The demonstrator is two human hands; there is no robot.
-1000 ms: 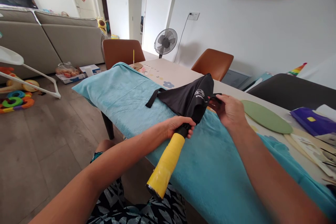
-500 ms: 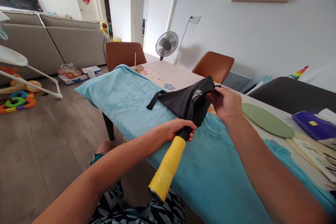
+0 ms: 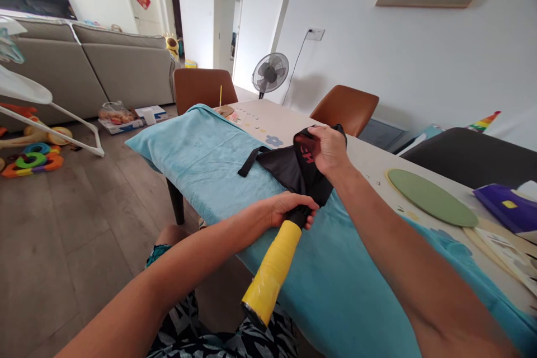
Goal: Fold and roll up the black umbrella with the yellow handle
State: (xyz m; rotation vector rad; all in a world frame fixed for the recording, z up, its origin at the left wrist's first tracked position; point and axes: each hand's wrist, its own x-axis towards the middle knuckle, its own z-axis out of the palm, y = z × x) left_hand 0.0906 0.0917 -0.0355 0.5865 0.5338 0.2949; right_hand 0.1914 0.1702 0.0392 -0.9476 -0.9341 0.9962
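A folded black umbrella [image 3: 289, 168] with a yellow handle [image 3: 272, 268] lies across the teal towel [image 3: 201, 145] on the table. My left hand [image 3: 289, 207] is closed round the shaft just above the yellow handle. My right hand [image 3: 329, 148] pinches a fold of the black canopy and holds it over the umbrella's top. A black strap [image 3: 249, 161] trails from the canopy onto the towel.
A green oval mat [image 3: 432, 198], a purple pouch [image 3: 507, 207] and papers lie on the table at right. Brown chairs [image 3: 203, 86] stand behind the table with a fan [image 3: 271, 72] beyond. A grey sofa [image 3: 96, 70] and toys [image 3: 31, 159] occupy the left floor.
My right hand has carried the canopy fold leftward over the umbrella, turning the fabric so red lettering shows. The left hand keeps its grip on the shaft.
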